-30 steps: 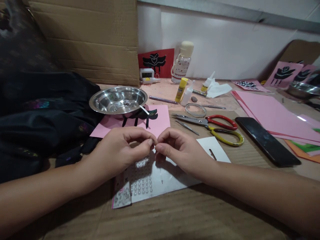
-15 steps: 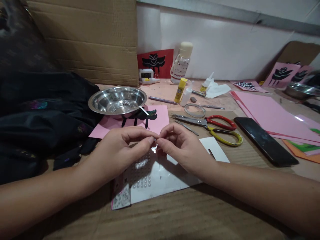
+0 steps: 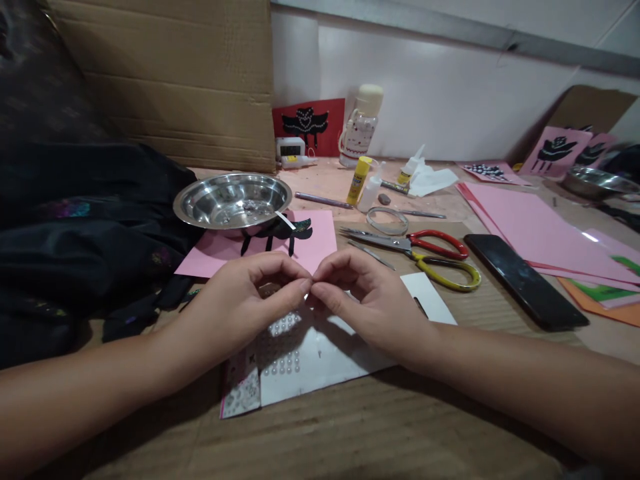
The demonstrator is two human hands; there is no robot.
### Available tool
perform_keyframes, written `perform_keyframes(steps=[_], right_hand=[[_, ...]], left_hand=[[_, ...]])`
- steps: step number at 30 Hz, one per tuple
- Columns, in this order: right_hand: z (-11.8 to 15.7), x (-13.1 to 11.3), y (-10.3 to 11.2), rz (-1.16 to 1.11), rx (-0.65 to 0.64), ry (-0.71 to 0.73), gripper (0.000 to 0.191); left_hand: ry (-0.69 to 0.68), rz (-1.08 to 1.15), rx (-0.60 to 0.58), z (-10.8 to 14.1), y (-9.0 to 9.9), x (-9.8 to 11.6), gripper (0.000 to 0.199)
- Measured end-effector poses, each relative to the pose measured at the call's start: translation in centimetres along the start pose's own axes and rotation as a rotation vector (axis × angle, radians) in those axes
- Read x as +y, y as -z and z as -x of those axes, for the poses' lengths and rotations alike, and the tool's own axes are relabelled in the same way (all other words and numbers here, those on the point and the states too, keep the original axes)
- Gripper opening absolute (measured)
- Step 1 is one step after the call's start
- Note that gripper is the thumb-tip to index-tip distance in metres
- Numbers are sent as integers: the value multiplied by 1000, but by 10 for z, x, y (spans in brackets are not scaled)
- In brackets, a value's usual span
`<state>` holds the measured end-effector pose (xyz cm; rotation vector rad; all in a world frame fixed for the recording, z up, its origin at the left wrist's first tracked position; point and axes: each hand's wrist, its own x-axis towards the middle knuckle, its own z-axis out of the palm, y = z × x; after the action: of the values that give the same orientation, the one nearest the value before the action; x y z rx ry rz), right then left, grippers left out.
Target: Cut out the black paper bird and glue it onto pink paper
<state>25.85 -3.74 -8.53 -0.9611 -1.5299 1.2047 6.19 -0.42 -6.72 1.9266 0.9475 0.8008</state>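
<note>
My left hand (image 3: 265, 293) and my right hand (image 3: 365, 300) meet fingertip to fingertip, each in a pinch. Whatever sits between the tips is too small to make out. Below them lies a white sheet of stick-on pearls (image 3: 283, 362), its far part hidden under my hands. Just beyond is a pink card (image 3: 320, 243) with a black cut-out shape (image 3: 301, 229) on it. A steel bowl (image 3: 187, 212) with small shiny bits rests over the card's far side, and a thin white strip (image 3: 285, 220) sticks out at its rim.
Scissors with red and yellow handles (image 3: 417, 250) lie right of my hands, beside a black phone (image 3: 525, 283). Pink sheets (image 3: 535, 223) are stacked farther right. A glue stick (image 3: 359, 180), small bottles and a flask (image 3: 361, 127) stand at the back. Dark cloth (image 3: 90, 233) is heaped on the left.
My fingertips have drawn slightly closer together, still pinched over the pearl sheet. The whole view has shifted a little; the objects on the table stay in place.
</note>
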Motion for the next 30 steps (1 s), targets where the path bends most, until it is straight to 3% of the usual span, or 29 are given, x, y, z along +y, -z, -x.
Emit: perform_keyframes(steps=[11, 22, 30], right_hand=[[-4, 3, 3, -38, 32, -45, 11], [2, 1, 4, 84, 32, -67, 8], [0, 4, 2, -85, -62, -102, 7]], left_hand=[[26, 13, -7, 1, 0, 1, 14], [-23, -43, -44, -1, 2, -1, 13], [-27, -27, -88, -2, 3, -4, 12]])
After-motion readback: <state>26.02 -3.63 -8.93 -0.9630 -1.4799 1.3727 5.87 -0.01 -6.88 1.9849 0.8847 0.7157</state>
